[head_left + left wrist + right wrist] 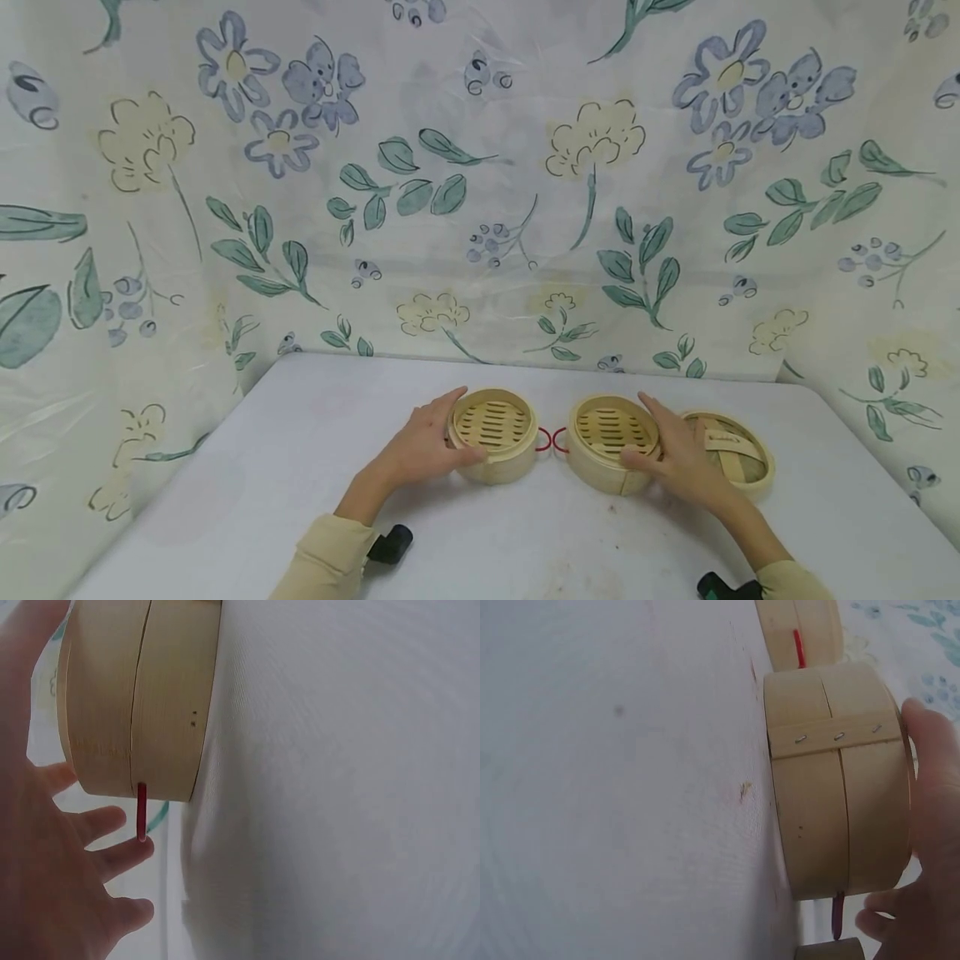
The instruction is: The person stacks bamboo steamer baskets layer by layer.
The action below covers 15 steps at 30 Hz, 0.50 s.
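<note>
2 bamboo steamer baskets side by side on the white table [315, 467], 1 under each hand.

Left hand [420, 450] curled around the left basket [495, 433], right hand [675, 467] around the right basket [611, 442], lid [731, 454] just behind; each grip holding a rim. Risk: tilted right basket slipping off smooth curved wood, or the red loops [551, 439] between them snagging. Thin pale bamboo walls, stapled band, slatted floors, woven lid.
</note>
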Each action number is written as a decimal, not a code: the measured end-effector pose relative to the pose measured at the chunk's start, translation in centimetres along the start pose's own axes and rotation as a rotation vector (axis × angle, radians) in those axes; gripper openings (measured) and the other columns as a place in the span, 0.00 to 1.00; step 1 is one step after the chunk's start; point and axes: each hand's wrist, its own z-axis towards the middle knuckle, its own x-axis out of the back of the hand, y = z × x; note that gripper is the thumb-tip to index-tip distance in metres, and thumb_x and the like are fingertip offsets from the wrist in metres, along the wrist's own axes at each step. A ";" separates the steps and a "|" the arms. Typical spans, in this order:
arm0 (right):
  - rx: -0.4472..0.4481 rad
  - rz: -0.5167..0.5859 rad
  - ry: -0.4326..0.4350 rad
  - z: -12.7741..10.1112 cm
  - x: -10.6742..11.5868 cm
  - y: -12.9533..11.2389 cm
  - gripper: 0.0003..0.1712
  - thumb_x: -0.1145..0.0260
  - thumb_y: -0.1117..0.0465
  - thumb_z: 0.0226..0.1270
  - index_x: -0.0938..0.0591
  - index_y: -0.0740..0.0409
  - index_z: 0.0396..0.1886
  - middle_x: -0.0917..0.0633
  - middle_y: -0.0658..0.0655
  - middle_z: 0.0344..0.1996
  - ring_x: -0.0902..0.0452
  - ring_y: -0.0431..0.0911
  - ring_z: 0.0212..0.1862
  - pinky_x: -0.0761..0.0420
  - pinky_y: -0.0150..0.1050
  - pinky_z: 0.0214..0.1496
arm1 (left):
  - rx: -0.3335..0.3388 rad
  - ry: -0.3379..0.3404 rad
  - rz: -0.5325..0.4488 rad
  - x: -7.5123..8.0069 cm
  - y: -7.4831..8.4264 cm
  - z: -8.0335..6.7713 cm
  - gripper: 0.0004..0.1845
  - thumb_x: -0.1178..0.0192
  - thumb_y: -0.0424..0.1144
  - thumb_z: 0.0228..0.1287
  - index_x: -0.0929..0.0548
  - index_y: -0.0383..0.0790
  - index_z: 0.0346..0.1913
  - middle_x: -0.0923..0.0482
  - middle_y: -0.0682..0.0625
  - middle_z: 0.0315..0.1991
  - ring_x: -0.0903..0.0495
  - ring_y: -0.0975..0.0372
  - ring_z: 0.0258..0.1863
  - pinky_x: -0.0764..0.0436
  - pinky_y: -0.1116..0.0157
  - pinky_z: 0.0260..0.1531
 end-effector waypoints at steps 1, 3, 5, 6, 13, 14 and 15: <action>0.000 -0.003 -0.005 0.0 0.0 0.0 0.53 0.32 0.42 0.63 0.45 0.65 0.76 0.39 0.73 0.72 0.46 0.73 0.71 0.70 0.79 0.63 | 0.002 -0.007 0.000 -0.1 0.0 0.1 0.58 0.34 0.70 0.50 0.46 0.44 0.78 0.42 0.46 0.76 0.44 0.48 0.75 0.53 0.44 0.73; 0.004 -0.021 -0.016 0.0 0.0 0.0 0.54 0.32 0.42 0.62 0.45 0.66 0.76 0.37 0.73 0.71 0.43 0.72 0.70 0.70 0.79 0.63 | -0.005 -0.011 -0.003 -0.2 0.1 0.2 0.59 0.34 0.70 0.50 0.46 0.43 0.78 0.41 0.45 0.76 0.43 0.47 0.75 0.53 0.42 0.73; 0.008 -0.041 -0.024 0.0 -0.1 0.0 0.55 0.32 0.41 0.62 0.46 0.67 0.76 0.36 0.72 0.71 0.39 0.71 0.69 0.69 0.78 0.63 | -0.010 -0.014 -0.012 -0.3 0.1 0.3 0.59 0.34 0.69 0.49 0.46 0.42 0.78 0.41 0.44 0.75 0.43 0.46 0.74 0.54 0.40 0.72; 0.013 -0.051 -0.027 0.0 -0.1 0.0 0.56 0.31 0.40 0.61 0.47 0.68 0.76 0.35 0.72 0.71 0.38 0.71 0.68 0.68 0.78 0.63 | -0.008 -0.017 -0.012 -0.3 0.1 0.3 0.59 0.34 0.69 0.49 0.46 0.42 0.78 0.41 0.44 0.75 0.43 0.46 0.74 0.54 0.40 0.72; 0.035 -0.044 -0.067 0.1 -0.5 0.3 0.64 0.28 0.37 0.55 0.50 0.68 0.77 0.38 0.71 0.72 0.41 0.69 0.71 0.65 0.78 0.65 | -0.002 -0.033 -0.066 -0.6 -0.2 0.3 0.60 0.31 0.66 0.49 0.48 0.39 0.78 0.39 0.40 0.74 0.39 0.46 0.73 0.54 0.40 0.72; 0.033 -0.041 -0.071 0.1 -0.6 0.3 0.65 0.27 0.37 0.54 0.50 0.68 0.77 0.38 0.71 0.72 0.41 0.69 0.71 0.65 0.77 0.65 | -0.001 -0.034 -0.067 -0.7 -0.2 0.3 0.61 0.30 0.66 0.49 0.48 0.39 0.77 0.39 0.40 0.74 0.39 0.46 0.72 0.54 0.40 0.72; 0.032 -0.041 -0.071 0.0 -0.6 0.3 0.65 0.27 0.36 0.54 0.50 0.68 0.77 0.38 0.71 0.72 0.41 0.69 0.71 0.65 0.77 0.65 | 0.001 -0.036 -0.068 -0.8 -0.2 0.3 0.61 0.30 0.66 0.48 0.49 0.39 0.77 0.38 0.39 0.73 0.38 0.45 0.72 0.54 0.41 0.72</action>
